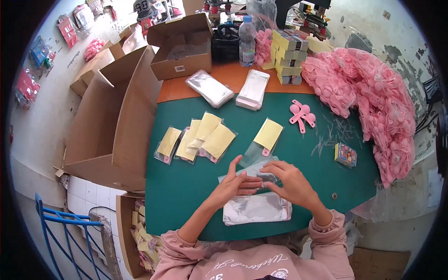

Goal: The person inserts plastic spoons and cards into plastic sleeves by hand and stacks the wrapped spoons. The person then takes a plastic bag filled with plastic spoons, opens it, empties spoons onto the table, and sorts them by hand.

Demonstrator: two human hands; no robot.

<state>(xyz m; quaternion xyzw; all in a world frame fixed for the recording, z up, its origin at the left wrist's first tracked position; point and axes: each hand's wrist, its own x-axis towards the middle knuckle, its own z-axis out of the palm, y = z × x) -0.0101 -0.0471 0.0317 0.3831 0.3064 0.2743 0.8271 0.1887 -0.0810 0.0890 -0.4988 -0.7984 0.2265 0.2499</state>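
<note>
Presently, we find clear yellow-carded packets filled, loose pink plastic scoops and stacked clear sleeves unused, one transparent plastic sleeve at left hand and right hand, whose grips we cannot determine.

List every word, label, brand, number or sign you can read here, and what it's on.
"Weekend": script on the pink sweatshirt; the letters after it are unclear.
Partial letters below that: cut off by the picture's edge.
Number starting with "9": dark item in the background; second digit unclear.
Too small or blurred: plastic bottle label, white box sticker, colourful small pack.
</note>
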